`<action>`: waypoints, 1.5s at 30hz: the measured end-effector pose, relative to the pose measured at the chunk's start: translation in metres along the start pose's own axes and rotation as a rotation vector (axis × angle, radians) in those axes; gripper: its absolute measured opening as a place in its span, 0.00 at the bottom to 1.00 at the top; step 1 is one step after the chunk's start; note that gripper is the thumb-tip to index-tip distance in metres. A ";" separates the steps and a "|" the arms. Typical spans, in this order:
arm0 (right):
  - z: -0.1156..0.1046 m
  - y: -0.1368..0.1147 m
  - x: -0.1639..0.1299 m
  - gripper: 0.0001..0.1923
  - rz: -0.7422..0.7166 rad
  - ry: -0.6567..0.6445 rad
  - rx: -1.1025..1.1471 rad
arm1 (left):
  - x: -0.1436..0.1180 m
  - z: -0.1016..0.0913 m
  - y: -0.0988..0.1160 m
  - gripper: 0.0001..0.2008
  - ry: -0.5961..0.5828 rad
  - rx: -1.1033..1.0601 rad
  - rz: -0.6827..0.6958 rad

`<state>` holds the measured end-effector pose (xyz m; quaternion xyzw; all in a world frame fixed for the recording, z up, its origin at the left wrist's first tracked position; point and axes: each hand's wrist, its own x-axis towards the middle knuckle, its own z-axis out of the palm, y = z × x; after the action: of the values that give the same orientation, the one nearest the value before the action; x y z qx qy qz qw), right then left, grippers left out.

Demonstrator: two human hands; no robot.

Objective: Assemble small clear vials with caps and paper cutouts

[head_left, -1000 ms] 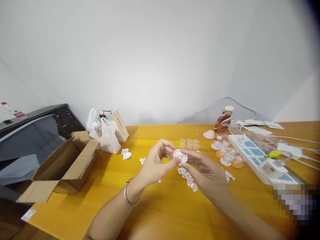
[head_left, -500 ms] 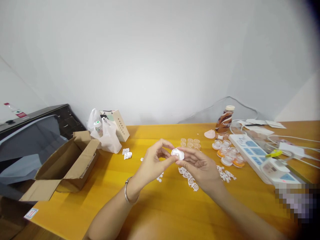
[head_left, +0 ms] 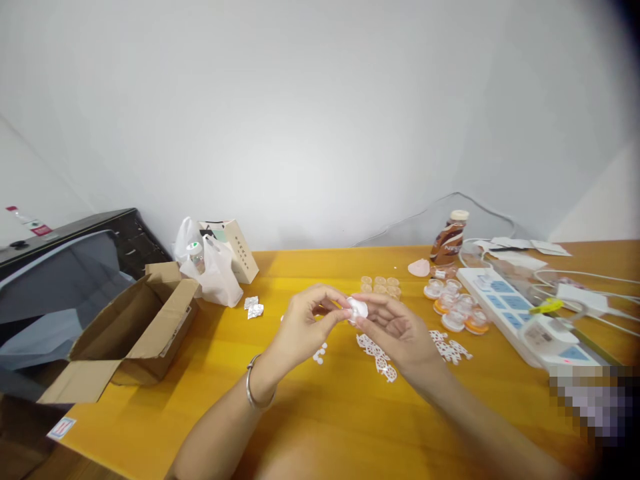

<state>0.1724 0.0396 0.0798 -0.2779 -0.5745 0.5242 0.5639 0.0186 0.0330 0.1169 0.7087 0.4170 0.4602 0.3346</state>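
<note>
Between the fingertips of both hands is a small round white plastic piece (head_left: 357, 309), held above the middle of the table. My left hand (head_left: 313, 323), a silver bangle on its wrist, pinches the piece from the left. From the right, my right hand (head_left: 397, 333) grips it with thumb and fingers. Beneath the hands lie white wheel-shaped cut-outs (head_left: 377, 357) and several small white discs (head_left: 320, 353). Clear round cups (head_left: 380, 285) stand in rows just behind. More white cut-outs (head_left: 450, 348) rest to the right of my right hand.
Clear and orange round cases (head_left: 457, 310) sit beside a white power strip (head_left: 505, 310) with cables. A brown drink bottle (head_left: 450, 238) stands behind them. At left are an open cardboard box (head_left: 150, 327), a white plastic bag (head_left: 217, 273) and crumpled foil (head_left: 255, 311).
The white piece has turned and tilted slightly between my fingers. My left thumb and fingers have shifted a little on its edge; both hands stay in nearly the same place.
</note>
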 end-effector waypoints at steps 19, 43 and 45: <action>-0.003 -0.005 0.000 0.13 0.020 -0.083 -0.144 | 0.005 0.002 -0.006 0.06 0.062 0.170 0.268; 0.000 0.007 -0.004 0.09 -0.022 -0.080 -0.280 | 0.011 -0.002 -0.014 0.12 -0.079 -0.185 -0.077; 0.000 0.006 -0.003 0.09 -0.016 -0.080 -0.266 | 0.012 -0.001 -0.014 0.12 -0.070 -0.205 -0.094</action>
<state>0.1713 0.0388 0.0734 -0.3243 -0.6633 0.4495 0.5028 0.0160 0.0504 0.1096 0.6661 0.3887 0.4592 0.4410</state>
